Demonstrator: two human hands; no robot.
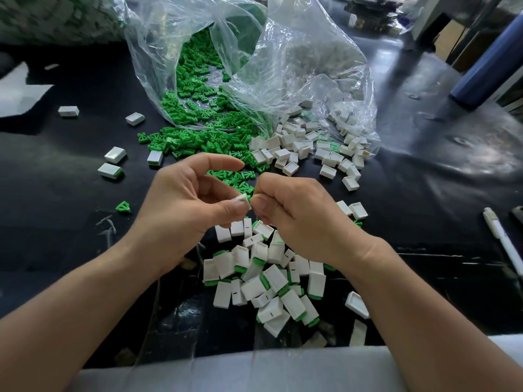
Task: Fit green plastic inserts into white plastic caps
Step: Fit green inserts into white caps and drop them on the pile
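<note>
My left hand (186, 199) pinches a small white cap (244, 200) between thumb and fingers above the table's middle. My right hand (294, 216) meets it from the right, its fingers curled and pinched against the cap's edge, where a sliver of green insert (249, 197) shows. Loose green inserts (198, 137) spill from a clear bag (254, 66) behind my hands. Empty white caps (300, 145) lie to their right. A pile of white caps with green inserts fitted (268, 281) sits under my wrists.
Single caps (115, 155) lie scattered on the black table (56, 222) at the left, and one green insert (123, 207) lies alone. A white pen (502, 239) rests at the right edge. A blue cylinder (492, 60) stands at the far right.
</note>
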